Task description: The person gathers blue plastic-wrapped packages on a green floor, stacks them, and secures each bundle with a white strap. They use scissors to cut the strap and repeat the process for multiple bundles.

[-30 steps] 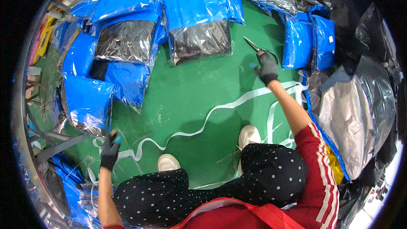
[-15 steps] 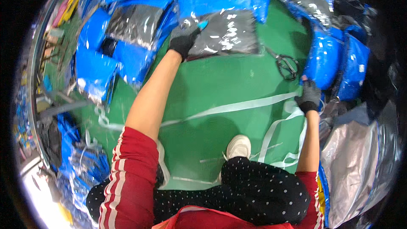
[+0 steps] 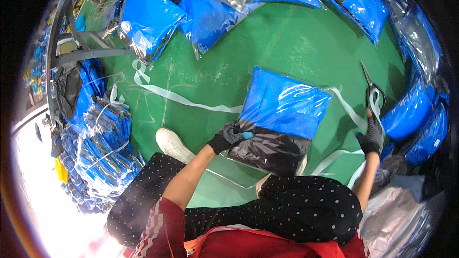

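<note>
Looking down, we see a green painted floor (image 3: 287,43) ringed by heaped blue and black garments in clear plastic bags (image 3: 153,14), a dark metal rack (image 3: 71,52) at the left, and white plastic strapping (image 3: 181,98) trailing across the paint. Half a second ago our left hand reached far out to a bag in the heap; now a flat blue-and-black bagged garment (image 3: 282,114) lies just before our knees. Our gloved left hand (image 3: 232,135) grips its near left edge, fingers curled over it. Our gloved right hand (image 3: 372,136), well apart at the right, closes on steel scissors (image 3: 373,91) pointing away.
</note>
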A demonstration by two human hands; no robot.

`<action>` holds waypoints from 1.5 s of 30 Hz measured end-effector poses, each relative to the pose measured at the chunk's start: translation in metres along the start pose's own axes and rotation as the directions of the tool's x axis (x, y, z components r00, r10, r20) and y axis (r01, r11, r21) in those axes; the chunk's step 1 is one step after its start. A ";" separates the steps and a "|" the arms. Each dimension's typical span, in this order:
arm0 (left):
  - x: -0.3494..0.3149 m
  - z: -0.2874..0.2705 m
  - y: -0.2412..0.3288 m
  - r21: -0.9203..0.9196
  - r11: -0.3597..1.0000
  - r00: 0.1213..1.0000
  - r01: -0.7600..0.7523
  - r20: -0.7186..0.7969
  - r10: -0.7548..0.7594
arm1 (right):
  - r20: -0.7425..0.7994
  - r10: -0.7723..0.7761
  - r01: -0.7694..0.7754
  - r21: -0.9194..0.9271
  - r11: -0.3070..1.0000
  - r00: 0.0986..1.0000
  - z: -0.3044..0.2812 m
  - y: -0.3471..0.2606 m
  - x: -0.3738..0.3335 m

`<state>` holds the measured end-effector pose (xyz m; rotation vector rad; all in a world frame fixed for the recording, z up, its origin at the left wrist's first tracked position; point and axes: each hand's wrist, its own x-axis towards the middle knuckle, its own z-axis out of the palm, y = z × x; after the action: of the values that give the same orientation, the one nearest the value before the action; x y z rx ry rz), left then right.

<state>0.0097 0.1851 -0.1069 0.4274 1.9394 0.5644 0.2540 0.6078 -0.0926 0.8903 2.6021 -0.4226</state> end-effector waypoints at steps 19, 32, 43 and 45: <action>-0.023 -0.243 -0.173 0.572 0.798 0.825 0.189 -0.534 0.187 | -0.146 0.268 -0.294 -0.199 0.935 0.952 0.004 0.169 -0.083; 0.013 -0.203 -0.204 0.656 0.728 0.859 0.200 -0.475 0.192 | 0.245 0.065 -0.253 0.943 0.216 0.967 0.144 -0.194 -0.044; -0.026 -0.167 -0.044 0.675 0.582 0.817 0.454 -0.576 0.031 | -0.032 0.139 -0.066 0.760 0.646 0.990 0.061 -0.225 -0.014; -0.014 -0.102 0.014 0.539 0.841 0.825 0.055 -0.498 0.266 | -0.276 0.080 0.150 0.717 0.681 0.958 0.041 -0.223 0.007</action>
<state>-0.0773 0.1694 -0.0517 0.8022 2.6691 0.2065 0.1177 0.4267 -0.0959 1.2087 2.7032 -1.5462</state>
